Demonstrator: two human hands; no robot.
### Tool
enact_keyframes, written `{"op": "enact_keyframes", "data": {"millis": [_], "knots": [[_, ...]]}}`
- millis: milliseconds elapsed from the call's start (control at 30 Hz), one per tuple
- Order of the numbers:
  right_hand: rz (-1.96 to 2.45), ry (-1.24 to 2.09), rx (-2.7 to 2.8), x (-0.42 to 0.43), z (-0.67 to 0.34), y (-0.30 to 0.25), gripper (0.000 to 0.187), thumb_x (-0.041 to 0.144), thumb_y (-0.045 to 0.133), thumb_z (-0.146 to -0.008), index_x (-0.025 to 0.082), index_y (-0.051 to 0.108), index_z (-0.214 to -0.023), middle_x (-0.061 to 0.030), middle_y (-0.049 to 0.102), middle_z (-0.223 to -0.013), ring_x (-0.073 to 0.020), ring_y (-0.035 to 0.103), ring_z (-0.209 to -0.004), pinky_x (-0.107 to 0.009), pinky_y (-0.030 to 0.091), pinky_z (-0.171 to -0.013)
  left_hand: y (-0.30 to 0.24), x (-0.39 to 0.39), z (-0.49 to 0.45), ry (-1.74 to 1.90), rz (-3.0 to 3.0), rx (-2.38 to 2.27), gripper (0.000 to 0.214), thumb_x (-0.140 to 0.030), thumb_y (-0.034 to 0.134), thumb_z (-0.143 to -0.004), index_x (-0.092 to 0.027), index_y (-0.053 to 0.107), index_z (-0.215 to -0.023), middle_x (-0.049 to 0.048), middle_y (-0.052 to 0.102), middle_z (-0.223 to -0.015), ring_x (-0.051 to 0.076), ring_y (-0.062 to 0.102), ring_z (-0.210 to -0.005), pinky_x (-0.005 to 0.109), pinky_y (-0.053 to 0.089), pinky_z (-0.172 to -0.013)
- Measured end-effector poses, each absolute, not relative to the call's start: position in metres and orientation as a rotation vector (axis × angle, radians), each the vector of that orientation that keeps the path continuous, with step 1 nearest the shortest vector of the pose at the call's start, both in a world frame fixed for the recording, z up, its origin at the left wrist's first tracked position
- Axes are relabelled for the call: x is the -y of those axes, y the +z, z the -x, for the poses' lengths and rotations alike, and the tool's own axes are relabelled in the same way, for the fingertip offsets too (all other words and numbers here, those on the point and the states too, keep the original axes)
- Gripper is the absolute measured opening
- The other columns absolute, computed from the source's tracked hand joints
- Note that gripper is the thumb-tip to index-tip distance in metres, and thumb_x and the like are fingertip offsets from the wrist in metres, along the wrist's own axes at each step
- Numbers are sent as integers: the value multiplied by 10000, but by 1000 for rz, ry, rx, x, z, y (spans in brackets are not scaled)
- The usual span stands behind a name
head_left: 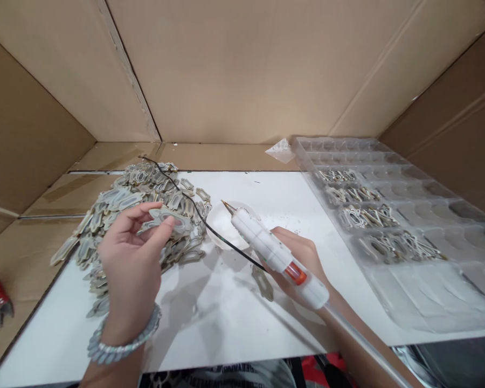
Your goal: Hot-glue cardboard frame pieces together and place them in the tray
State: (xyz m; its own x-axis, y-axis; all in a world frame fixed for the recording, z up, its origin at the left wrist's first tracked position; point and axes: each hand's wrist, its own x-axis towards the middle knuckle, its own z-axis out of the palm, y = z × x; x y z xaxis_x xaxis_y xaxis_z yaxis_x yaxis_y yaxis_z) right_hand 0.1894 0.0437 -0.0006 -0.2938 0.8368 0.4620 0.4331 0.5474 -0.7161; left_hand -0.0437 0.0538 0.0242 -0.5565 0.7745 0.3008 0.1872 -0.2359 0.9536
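One flat, pale grey piece [179, 220]

front: white tabletop [198, 334] open; left: flat-piece pile [123, 196] blocks; right: plastic tray [432, 296]; middle: bowl [226, 225], black cord [230, 245]

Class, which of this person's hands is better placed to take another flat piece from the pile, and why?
Probably the left hand: it is right by the pile, though it already pinches one flat piece. The right hand is farther off and holds the white pointed tool.
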Motion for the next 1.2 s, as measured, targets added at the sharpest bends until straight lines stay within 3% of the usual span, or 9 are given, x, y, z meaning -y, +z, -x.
{"op": "enact_keyframes", "data": {"millis": [200,367,433,633,800,900,1000,1067,1200], "knots": [[1036,555,1910,-43,-189,-6,207,81,549,-846,220,481,-710,44,491,-667,-96,435,-524,-222,338,-503,37,-67,89,1772,-1375,-1898,577,-255,838,-548,-183,705,-1105,21,701,-822,156,688,-778,210,562,-642],[1008,581,1875,-45,-188,-6,185,74,593,-817,220,520,-730,49,505,-679,-92,448,-529,-218,333,-493,47,-80,133,1323,-1535,-2304,469,-335,785,-607,-243,711,-1061,-8,703,-704,257,735,-842,423,555,-881],[1021,586,1866,-45,-188,-6,182,75,602,-810,219,529,-727,50,501,-670,-92,444,-523,-221,329,-487,49,-85,143,1141,-1619,-2394,403,-340,755,-649,-257,714,-1041,-23,708,-691,259,734,-860,460,519,-951],[1095,633,1869,-44,-189,-5,178,124,583,-839,220,523,-702,37,496,-652,-108,453,-515,-243,338,-483,50,-107,170,952,-1728,-2405,445,-362,820,-601,-249,742,-1024,-69,732,-679,196,695,-656,351,526,-784],[1094,635,1850,-44,-188,-5,187,186,588,-854,223,507,-690,23,508,-658,-125,470,-520,-260,358,-490,52,-106,177,1334,-1699,-2355,413,-244,851,-530,-239,770,-935,-57,736,-698,173,675,-623,275,512,-648],[1105,610,1838,-45,-187,-3,175,183,599,-847,222,511,-701,25,513,-658,-128,487,-531,-258,366,-497,56,-83,150,1457,-1870,-2133,319,-275,785,-672,-233,755,-986,-13,763,-837,155,667,-652,257,513,-626],[1148,592,1805,-44,-187,-1,198,170,596,-842,223,484,-688,30,499,-638,-130,499,-545,-258,378,-512,52,-52,103,999,-2382,-1547,168,-338,699,-814,-264,742,-959,-9,764,-825,156,676,-646,229,481,-545],[1170,589,1805,-44,-187,1,213,168,592,-839,224,461,-680,34,491,-633,-130,496,-548,-259,381,-514,41,-36,69,592,-2513,-1124,265,-185,607,-867,-290,696,-1093,-10,763,-982,155,713,-816,235,540,-697],[1164,574,1801,-44,-188,1,173,158,574,-848,223,481,-718,34,497,-646,-125,482,-541,-259,378,-503,9,-18,14,201,-2612,-856,455,44,476,-846,-226,606,-1188,21,717,-1148,156,680,-954,270,538,-853]]}}
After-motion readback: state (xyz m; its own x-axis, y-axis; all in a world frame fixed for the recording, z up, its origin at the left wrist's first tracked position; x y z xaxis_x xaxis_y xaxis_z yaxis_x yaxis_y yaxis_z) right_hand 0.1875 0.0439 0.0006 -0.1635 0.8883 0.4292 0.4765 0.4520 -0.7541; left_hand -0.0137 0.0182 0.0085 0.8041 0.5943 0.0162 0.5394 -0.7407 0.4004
